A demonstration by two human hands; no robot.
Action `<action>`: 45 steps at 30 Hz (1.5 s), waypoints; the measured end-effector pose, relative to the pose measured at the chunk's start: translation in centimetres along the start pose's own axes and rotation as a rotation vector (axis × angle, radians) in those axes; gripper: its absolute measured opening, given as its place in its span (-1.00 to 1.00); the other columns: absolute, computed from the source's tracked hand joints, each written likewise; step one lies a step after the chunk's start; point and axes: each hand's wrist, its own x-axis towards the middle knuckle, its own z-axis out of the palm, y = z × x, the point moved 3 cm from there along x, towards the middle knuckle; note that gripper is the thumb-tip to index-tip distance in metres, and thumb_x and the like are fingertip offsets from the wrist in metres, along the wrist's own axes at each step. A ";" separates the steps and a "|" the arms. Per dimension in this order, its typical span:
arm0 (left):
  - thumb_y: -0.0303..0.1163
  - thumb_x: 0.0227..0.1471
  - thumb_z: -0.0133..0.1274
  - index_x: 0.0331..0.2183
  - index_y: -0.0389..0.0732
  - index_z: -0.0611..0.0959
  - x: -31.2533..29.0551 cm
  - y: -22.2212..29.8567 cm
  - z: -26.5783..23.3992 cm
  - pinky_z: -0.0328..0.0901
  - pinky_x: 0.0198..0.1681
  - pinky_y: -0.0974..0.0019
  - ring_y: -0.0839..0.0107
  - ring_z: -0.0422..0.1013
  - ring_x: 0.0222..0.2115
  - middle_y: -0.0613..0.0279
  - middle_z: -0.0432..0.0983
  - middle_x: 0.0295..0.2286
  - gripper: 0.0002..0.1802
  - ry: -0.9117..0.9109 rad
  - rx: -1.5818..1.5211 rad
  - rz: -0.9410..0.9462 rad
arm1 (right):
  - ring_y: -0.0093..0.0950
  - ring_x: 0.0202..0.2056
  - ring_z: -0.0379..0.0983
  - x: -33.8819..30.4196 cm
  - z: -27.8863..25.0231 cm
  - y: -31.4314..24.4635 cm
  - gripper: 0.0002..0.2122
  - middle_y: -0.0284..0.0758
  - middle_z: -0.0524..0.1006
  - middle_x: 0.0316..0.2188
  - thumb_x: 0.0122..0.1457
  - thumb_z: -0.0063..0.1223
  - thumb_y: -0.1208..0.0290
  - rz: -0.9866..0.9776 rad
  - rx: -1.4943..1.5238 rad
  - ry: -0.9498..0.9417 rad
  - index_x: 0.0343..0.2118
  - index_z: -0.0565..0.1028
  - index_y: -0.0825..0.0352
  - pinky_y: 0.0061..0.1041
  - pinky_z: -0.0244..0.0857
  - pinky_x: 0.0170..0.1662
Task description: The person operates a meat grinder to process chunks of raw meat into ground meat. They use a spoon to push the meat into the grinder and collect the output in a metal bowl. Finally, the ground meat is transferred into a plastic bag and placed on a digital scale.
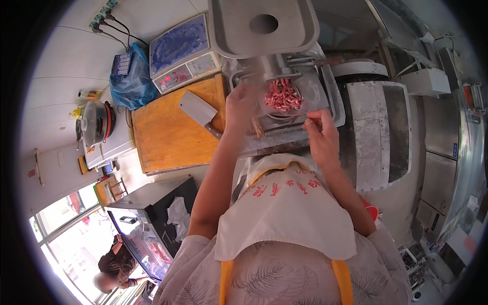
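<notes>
A metal meat grinder (274, 68) stands ahead of me, with a wide feed tray (218, 35) on top. Strands of ground meat (283, 96) lie beneath its outlet, on a clear plastic bag (316, 91) spread over what looks like a round dish. My right hand (323, 134) is closed in a pinch at the near right edge of the bag; it seems to grip the plastic. Left of the meat is my left hand (240, 109), blurred by motion, so its fingers are unclear. A wooden handle (258, 127) shows beside it.
A cleaver (198, 108) lies on the wooden cutting board (168, 132) to the left. Behind the board are a scale (179, 43) and a blue plastic bag (136, 84). A pot (94, 122) stands farther left. Another person (118, 264) is beside a glass display case (145, 234) at lower left.
</notes>
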 end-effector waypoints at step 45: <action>-0.41 0.28 0.19 -0.22 -0.23 0.69 -1.2 0.8 0.3 0.01 -0.56 0.52 0.75 0.20 -0.57 0.54 0.41 -0.53 -0.89 0.004 0.034 -0.006 | -0.11 -0.40 0.60 1.3 -0.9 -0.8 -0.80 -0.10 0.60 -0.35 0.22 0.13 0.71 -0.717 -0.305 -0.026 -0.11 0.54 0.42 -0.30 0.47 -0.37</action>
